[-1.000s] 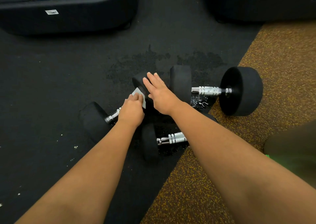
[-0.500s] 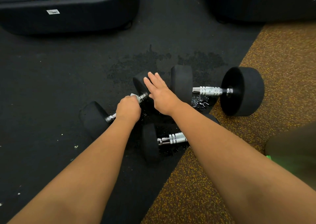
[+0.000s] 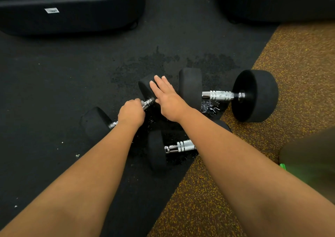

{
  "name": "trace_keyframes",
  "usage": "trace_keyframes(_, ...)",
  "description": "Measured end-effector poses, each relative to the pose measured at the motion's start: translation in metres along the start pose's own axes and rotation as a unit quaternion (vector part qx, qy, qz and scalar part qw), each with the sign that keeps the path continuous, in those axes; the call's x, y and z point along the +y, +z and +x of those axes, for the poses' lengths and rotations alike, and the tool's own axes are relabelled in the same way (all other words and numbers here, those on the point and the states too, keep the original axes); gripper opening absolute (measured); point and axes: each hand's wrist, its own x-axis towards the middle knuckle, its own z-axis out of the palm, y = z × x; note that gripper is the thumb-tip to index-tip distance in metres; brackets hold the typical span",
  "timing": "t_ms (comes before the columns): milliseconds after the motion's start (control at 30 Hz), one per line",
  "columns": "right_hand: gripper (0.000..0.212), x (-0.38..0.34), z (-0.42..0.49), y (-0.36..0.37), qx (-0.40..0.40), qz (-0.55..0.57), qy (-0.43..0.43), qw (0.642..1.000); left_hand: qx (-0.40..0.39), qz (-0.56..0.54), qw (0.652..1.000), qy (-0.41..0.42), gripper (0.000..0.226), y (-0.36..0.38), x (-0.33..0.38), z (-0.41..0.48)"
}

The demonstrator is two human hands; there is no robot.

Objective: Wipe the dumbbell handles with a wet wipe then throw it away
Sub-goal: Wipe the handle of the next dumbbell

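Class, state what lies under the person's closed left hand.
The left hand wraps a chrome dumbbell handle, which shows at both sides of the fist. The wipe is hidden in the grip, so it cannot be confirmed.

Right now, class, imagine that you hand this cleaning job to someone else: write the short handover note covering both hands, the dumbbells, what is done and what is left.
Left hand: closed around the handle of the left dumbbell. The wipe is not visible here; presumably it is inside that fist.
Right hand: open, flat on that dumbbell's far weight, steadying it.
Far dumbbell lies to the right, straddling the black mat and the speckled floor; near dumbbell lies partly under the right forearm. Neither is being touched.
Done: wiping of the left handle is under way.
Left: I cannot tell whether the other two handles are wiped; check them, then bin the wipe. No bin in view.
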Motion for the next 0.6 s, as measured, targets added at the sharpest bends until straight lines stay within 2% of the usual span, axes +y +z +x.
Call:
trace_keyframes(167,0.067,0.0,0.0,0.0,0.006,0.004,0.0,1.0,-0.032,-0.019,0.999,0.027,0.035,-0.007,0.007,0.005)
trace_keyframes(367,0.067,0.001,-0.001,0.0,0.002,0.001,0.001,1.0,0.033,-0.037,0.996,0.07,0.044,0.0,0.002,-0.012)
trace_keyframes(467,0.066,0.0,-0.001,-0.001,0.001,-0.001,0.0,1.0,0.053,-0.036,0.996,0.06,0.041,0.004,-0.006,-0.017)
trace_keyframes(600,0.066,-0.001,0.001,-0.002,-0.005,-0.01,-0.001,1.0,0.033,-0.034,0.999,0.014,0.036,0.001,-0.006,-0.015)
